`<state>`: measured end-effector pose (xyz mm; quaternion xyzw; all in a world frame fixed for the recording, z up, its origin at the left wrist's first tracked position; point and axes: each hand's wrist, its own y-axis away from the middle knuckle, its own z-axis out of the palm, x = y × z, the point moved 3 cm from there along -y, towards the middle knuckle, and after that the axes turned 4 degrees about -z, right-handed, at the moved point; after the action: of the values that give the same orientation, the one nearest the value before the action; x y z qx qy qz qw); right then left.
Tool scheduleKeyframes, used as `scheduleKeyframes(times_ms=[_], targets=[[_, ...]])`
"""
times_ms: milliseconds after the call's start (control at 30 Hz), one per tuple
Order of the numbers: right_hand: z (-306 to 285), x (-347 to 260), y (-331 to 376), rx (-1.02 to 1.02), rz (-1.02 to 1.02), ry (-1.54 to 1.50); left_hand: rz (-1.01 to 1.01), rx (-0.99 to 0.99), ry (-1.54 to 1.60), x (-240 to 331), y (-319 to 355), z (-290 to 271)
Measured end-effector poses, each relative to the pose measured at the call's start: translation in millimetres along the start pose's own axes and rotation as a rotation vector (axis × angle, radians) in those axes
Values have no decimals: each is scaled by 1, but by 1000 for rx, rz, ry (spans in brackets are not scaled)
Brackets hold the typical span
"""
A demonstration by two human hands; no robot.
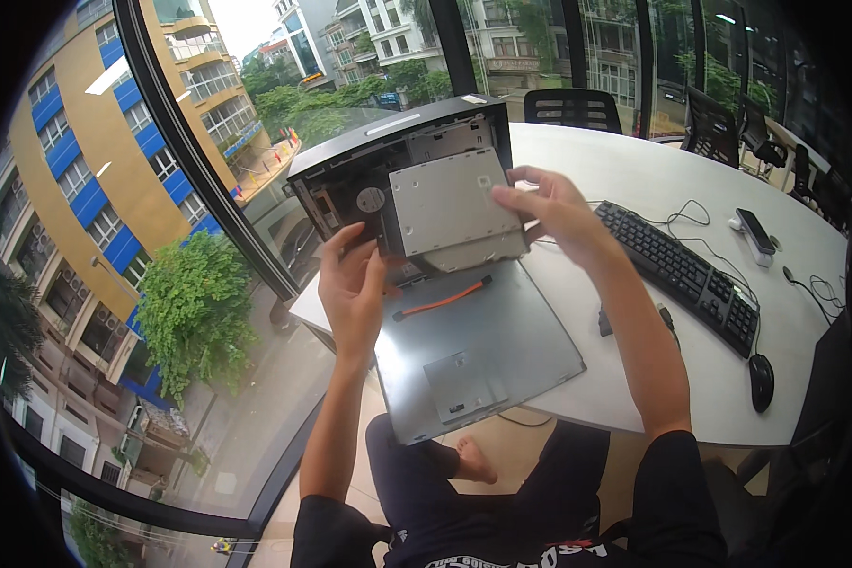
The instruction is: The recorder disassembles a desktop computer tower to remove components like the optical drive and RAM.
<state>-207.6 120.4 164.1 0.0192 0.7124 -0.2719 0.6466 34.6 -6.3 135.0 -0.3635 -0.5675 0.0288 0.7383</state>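
A silver boxy metal drive [452,201], which looks like an optical drive, is tilted in front of an opened black desktop computer case [402,128]. My right hand [560,213] grips its right edge, thumb on the flat face and fingers behind. My left hand [352,298] is raised left of the drive, fingers curled but apart, with nothing visible between them. Below lies a flat silver side panel [478,346], partly over the table's near edge. An orange cable [443,299] with black ends rests on the panel.
On the white table [577,379] to the right are a black keyboard [682,275], a black mouse [761,382], and a dark phone-like device [755,232] on a white block. Loose cables trail nearby. Tall windows stand on the left, black chairs [570,111] behind the table.
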Motion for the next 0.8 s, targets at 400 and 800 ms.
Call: scheduleKeyframes(times_ms=[400,800], targets=[[31,89,65,143,183,-96,-622,-229,397,-97,36,-30],[27,87,74,85,252,-45,-523,-320,105,-96,41,-35]])
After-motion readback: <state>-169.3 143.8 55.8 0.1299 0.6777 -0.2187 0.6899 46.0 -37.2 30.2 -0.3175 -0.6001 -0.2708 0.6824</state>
